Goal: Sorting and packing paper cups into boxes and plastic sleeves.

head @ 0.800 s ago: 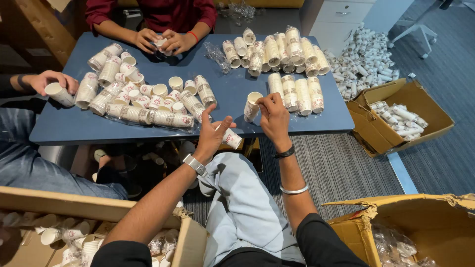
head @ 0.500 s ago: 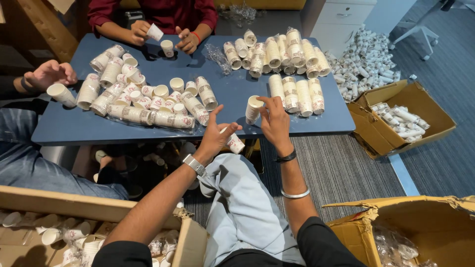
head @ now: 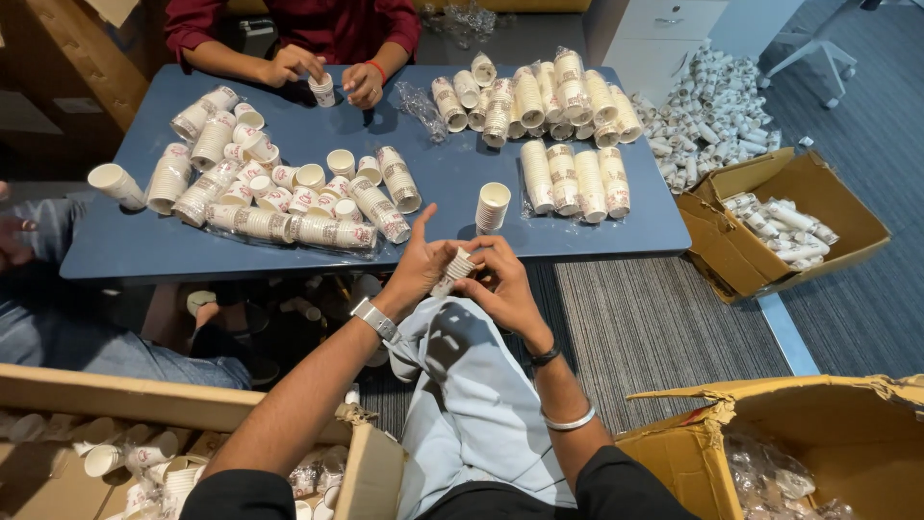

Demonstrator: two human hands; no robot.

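My left hand and my right hand meet over my lap, just in front of the blue table, and both grip a short stack of small paper cups. An upright stack of white cups stands on the table's near edge, right behind my hands. Loose cups and lying stacks cover the table's left half. Plastic-wrapped sleeves of cups lie on its right half.
A person in a red top sits across the table with a cup between their hands. Another person's hand shows at the left. Open cardboard boxes stand right, bottom right and bottom left. Wrapped cup sleeves lie heaped on the floor.
My right hand let go of the upright stack on the table and drew back to my lap. It now joins my left hand on the short stack. The person opposite has lowered their cup.
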